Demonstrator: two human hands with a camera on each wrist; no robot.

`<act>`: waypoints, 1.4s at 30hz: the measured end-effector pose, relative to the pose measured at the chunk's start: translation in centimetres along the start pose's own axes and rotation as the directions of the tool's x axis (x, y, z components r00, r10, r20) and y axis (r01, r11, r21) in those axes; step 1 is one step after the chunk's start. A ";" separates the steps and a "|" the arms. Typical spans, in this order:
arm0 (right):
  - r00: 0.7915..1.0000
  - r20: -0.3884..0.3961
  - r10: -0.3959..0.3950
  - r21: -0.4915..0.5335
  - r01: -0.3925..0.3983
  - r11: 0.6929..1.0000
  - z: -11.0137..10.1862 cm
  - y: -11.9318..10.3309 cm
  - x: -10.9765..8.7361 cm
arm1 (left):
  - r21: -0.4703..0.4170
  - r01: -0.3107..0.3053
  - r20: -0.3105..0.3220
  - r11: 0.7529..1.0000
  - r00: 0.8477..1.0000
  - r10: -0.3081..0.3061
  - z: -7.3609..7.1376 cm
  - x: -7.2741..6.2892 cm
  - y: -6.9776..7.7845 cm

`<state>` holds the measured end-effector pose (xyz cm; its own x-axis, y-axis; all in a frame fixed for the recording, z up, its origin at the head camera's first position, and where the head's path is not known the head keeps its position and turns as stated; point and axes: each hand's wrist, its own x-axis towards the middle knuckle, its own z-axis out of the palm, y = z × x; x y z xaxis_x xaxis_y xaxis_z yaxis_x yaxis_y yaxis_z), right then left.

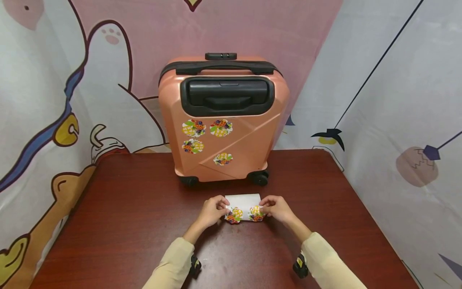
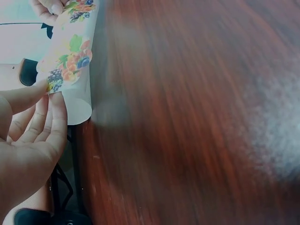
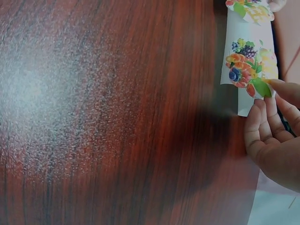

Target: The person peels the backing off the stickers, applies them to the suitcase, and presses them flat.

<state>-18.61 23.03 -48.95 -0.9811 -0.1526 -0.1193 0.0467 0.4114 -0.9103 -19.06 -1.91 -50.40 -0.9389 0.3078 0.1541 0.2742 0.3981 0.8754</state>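
Observation:
A white sticker sheet [image 1: 242, 200] with two colourful fruit stickers hangs between both hands, just over the table in front of the suitcase. My left hand [image 1: 211, 211] pinches its left end at the left fruit sticker [image 1: 234, 215]. At the other end, my right hand [image 1: 277, 208] pinches the edge by the right fruit sticker [image 1: 256, 214]. In the left wrist view, thumb and fingers of the left hand [image 2: 33, 136] meet at the sticker's rim, and the paper below curls. The right wrist view has the right hand [image 3: 276, 136] gripping a sticker's green-leaf edge.
A rose-gold suitcase [image 1: 238, 148] with black handles and wheels stands upright at the back of the brown table [image 1: 126, 224]. Several round fruit stickers [image 1: 193, 128] are on its front. Cartoon-printed cloth [image 1: 390, 100] hangs around the table.

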 end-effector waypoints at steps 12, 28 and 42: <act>1.000 0.011 -0.006 0.022 0.006 1.000 -0.1 0.6 -0.1 | -0.027 -0.005 -0.015 1.000 1.000 0.004 0.1 0.0 0.5; 0.988 -0.055 -0.147 -0.187 0.134 0.973 0.6 -0.8 -0.4 | -0.016 0.011 -0.020 1.000 1.000 -0.012 0.2 0.1 1.3; 0.973 0.065 -0.220 -0.107 0.226 0.968 0.0 -0.9 -0.4 | -0.019 -0.003 -0.024 1.000 1.000 0.002 0.0 0.1 1.3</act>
<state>-18.26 22.71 -48.05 -0.9528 -0.2980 0.0587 -0.1970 0.4596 -0.8660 -18.86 -1.40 -49.26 -0.9430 0.2876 0.1672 0.2727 0.3804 0.8837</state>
